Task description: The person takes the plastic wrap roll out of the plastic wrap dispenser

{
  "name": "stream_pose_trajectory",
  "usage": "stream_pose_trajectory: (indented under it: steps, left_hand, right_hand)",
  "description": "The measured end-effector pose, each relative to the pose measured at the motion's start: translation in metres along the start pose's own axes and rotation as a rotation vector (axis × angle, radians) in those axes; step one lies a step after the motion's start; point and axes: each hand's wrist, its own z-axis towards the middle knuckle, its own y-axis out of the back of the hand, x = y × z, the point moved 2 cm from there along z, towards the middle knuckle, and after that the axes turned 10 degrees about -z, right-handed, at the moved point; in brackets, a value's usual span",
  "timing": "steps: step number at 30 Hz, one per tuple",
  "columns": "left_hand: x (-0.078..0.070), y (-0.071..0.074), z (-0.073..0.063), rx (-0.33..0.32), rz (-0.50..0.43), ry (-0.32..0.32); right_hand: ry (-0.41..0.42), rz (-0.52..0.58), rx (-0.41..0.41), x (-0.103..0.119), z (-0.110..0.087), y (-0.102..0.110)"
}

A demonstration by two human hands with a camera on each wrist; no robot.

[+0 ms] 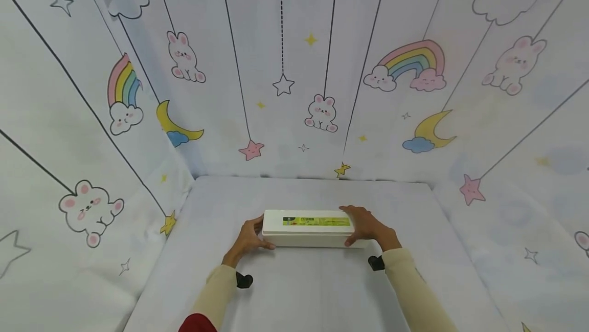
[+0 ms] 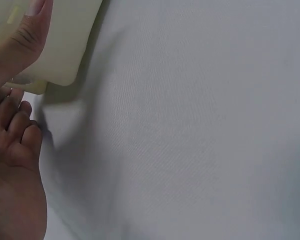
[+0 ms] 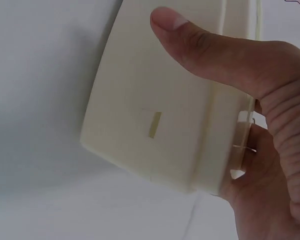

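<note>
The white box (image 1: 303, 240) stretches left to right across the counter (image 1: 299, 291), left hand (image 1: 250, 236) and right hand (image 1: 368, 225) equally near, thumbs in front, fingers curled round its opposite ends.

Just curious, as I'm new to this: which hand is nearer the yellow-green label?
The right. The right hand grips the right end of the white box, beside the label; the left hand holds its left end, with bare lid between it and the label.

The box (image 1: 303, 240) looks like smooth, mostly matt plastic. Matt, finely textured cloth (image 2: 190, 110) covers the counter (image 1: 313, 296)
</note>
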Motion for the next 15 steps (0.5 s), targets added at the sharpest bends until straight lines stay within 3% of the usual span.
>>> stream_pose_trajectory:
  steps: [7,12,15]
  left_hand:
    - [0.011,-0.005,-0.003,-0.066,-0.082,-0.011]
    - [0.011,-0.009,-0.006,-0.072,-0.134,-0.005]
    - [0.011,-0.011,-0.006,-0.071,-0.13,-0.043]
  right_hand:
    - [-0.005,0.051,-0.036,-0.002,0.004,-0.006]
    - [-0.016,0.057,-0.055,-0.002,0.004,-0.004]
    - [-0.013,0.051,-0.077,-0.004,0.005,-0.004]
